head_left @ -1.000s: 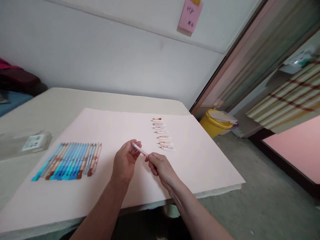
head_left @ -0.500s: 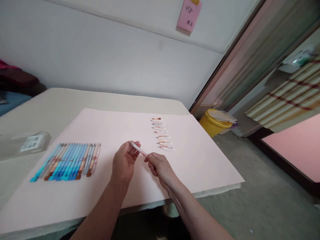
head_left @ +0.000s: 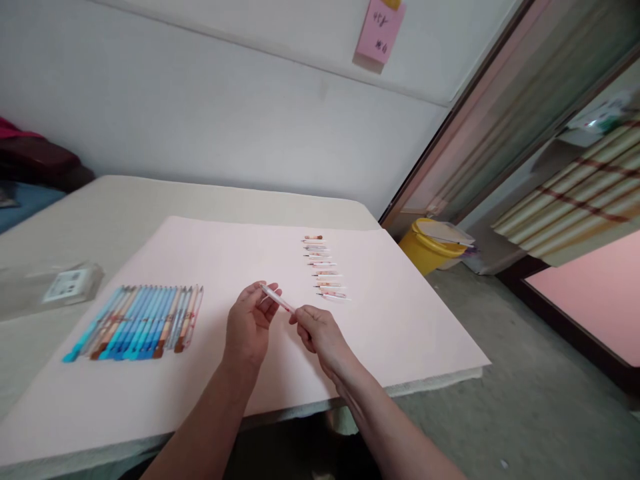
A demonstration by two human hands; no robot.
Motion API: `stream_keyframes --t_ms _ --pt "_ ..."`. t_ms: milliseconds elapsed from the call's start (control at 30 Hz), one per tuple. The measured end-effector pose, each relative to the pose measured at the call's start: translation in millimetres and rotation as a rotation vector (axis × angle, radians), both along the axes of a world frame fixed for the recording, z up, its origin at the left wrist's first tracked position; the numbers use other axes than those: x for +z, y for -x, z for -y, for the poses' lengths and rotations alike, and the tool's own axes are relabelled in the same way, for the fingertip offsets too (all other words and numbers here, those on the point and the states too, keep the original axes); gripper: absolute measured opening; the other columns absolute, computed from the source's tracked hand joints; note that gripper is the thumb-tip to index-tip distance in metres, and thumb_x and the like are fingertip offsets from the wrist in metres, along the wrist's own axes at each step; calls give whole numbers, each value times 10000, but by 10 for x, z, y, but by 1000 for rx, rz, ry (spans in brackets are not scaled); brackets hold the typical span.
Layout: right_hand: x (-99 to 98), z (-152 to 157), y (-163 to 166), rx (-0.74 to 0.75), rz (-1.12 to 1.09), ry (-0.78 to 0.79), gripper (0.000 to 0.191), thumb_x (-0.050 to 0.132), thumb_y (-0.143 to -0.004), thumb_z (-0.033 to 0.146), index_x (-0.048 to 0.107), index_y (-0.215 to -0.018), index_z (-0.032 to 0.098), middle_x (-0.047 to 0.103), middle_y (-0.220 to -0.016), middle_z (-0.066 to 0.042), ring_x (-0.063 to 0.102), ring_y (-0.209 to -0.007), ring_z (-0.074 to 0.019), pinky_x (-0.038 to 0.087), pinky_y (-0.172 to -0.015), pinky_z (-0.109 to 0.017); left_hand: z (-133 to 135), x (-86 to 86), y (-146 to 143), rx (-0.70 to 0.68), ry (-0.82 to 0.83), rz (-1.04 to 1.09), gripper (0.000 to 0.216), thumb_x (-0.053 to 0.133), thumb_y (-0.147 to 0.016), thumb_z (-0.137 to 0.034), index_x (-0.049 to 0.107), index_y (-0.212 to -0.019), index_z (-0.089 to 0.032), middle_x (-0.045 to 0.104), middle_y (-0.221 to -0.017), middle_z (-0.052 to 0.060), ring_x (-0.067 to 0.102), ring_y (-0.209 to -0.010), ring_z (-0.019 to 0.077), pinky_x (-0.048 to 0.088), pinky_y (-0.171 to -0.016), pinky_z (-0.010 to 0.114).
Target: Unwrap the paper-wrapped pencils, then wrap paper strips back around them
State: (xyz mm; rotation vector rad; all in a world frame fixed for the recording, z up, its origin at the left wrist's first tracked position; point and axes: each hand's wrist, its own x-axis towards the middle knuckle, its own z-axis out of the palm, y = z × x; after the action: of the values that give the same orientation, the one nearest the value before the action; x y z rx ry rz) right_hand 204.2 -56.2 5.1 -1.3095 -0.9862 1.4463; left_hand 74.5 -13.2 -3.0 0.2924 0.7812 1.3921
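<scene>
1. Far left: 1 clear plastic package (head_left: 25, 293) on the table (head_left: 200, 193), 1 white label (head_left: 67, 285) with dark print on it.
2. Next: 1 row of pens (head_left: 143, 323), side by side on the pale pink sheet (head_left: 240, 243). Roughly fifteen; packed too tight for an exact count. Mostly blue, a few tan with brown ends, some clear or grey; rightmost is clear with reddish marks.
3. Left hand (head_left: 250, 327): grasping lightly, thumb and fingers at the far end of the single pen; other fingers loosely curled.
4. That 1 pen (head_left: 277, 298): whitish, reddish toward its near end, held tilted between both hands above the sheet, right of the row.
5. Right hand (head_left: 320, 330): clenched on the pen's near end, thumb over bent fingers.
6. Beyond it: 1 column of slim pen parts (head_left: 323, 265), about eight lines, dark tips pointing left. Top one brown and tan. Some lines may hold more than one piece; can't tell.
7. Wall: 1 pink note (head_left: 381, 30), handwritten.
8. Floor, right: 1 yellow bucket (head_left: 425, 247).
9. Far right: 1 striped curtain (head_left: 585, 180).
</scene>
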Motion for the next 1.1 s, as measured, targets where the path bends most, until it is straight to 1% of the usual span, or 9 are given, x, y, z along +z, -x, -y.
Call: stream_keyframes --t_ms 100,200,300,467,567,667,833,967,1100 --pt "-8 -2 1 5 51 3 238 508 -803 346 555 -674 152 369 -418 81 244 -359 -43 139 -376 -199 -10 -12 6 56 2 -4 115 653 -709 -214 593 -798 -172 679 -831 59 650 -830 172 508 -688 263" --pt "-12 -1 3 15 80 -2 231 513 -798 338 560 -670 152 371 -417 79 258 -370 -44 154 -386 -193 -39 -33 31 78 -3 -71 112 678 -696 -208 600 -755 -154 678 -849 61 638 -818 143 499 -688 235" --pt "-4 5 10 17 57 14 222 513 -795 327 557 -667 151 375 -418 78 253 -363 -42 149 -382 -193 -63 -42 62 60 -20 -105 79 677 -696 -174 623 -738 -134 678 -881 70 629 -826 128 493 -715 222" --pt "8 7 17 25 -38 34 219 513 -796 333 544 -673 154 357 -410 86 212 -341 -39 111 -369 -203 -69 -26 76 -8 -29 -45 36 641 -729 -148 641 -758 -127 677 -921 85 630 -890 148 494 -788 255" --pt "5 1 18 14 -17 18 237 513 -799 349 546 -669 153 359 -410 84 216 -343 -40 114 -370 -204 -65 -26 65 -8 18 16 71 631 -750 -185 638 -796 -131 676 -921 90 635 -878 153 506 -756 257" --pt "-6 -2 14 15 40 4 239 512 -800 345 550 -661 154 361 -410 81 239 -355 -44 137 -375 -201 -64 -43 58 20 68 30 94 660 -734 -223 616 -765 -145 676 -872 73 636 -836 147 512 -704 250" --pt "-10 5 8 20 82 -5 227 503 -802 334 559 -671 156 367 -419 79 258 -373 -49 157 -387 -198 -76 -67 80 14 42 -25 56 667 -701 -135 612 -704 -126 674 -854 74 621 -779 116 498 -701 223" --pt "8 13 33 10 72 24 213 511 -788 315 557 -657 153 361 -415 80 250 -372 -45 153 -388 -200 -78 -45 101 10 20 -46 51 671 -696 -133 623 -701 -115 676 -878 90 617 -818 123 487 -735 226" --pt "23 23 53 9 -4 48 215 523 -782 322 548 -653 151 354 -404 84 218 -353 -37 124 -381 -205 -71 -22 110 15 15 -62 60 684 -690 -149 637 -709 -118 678 -868 79 612 -815 118 483 -749 232"
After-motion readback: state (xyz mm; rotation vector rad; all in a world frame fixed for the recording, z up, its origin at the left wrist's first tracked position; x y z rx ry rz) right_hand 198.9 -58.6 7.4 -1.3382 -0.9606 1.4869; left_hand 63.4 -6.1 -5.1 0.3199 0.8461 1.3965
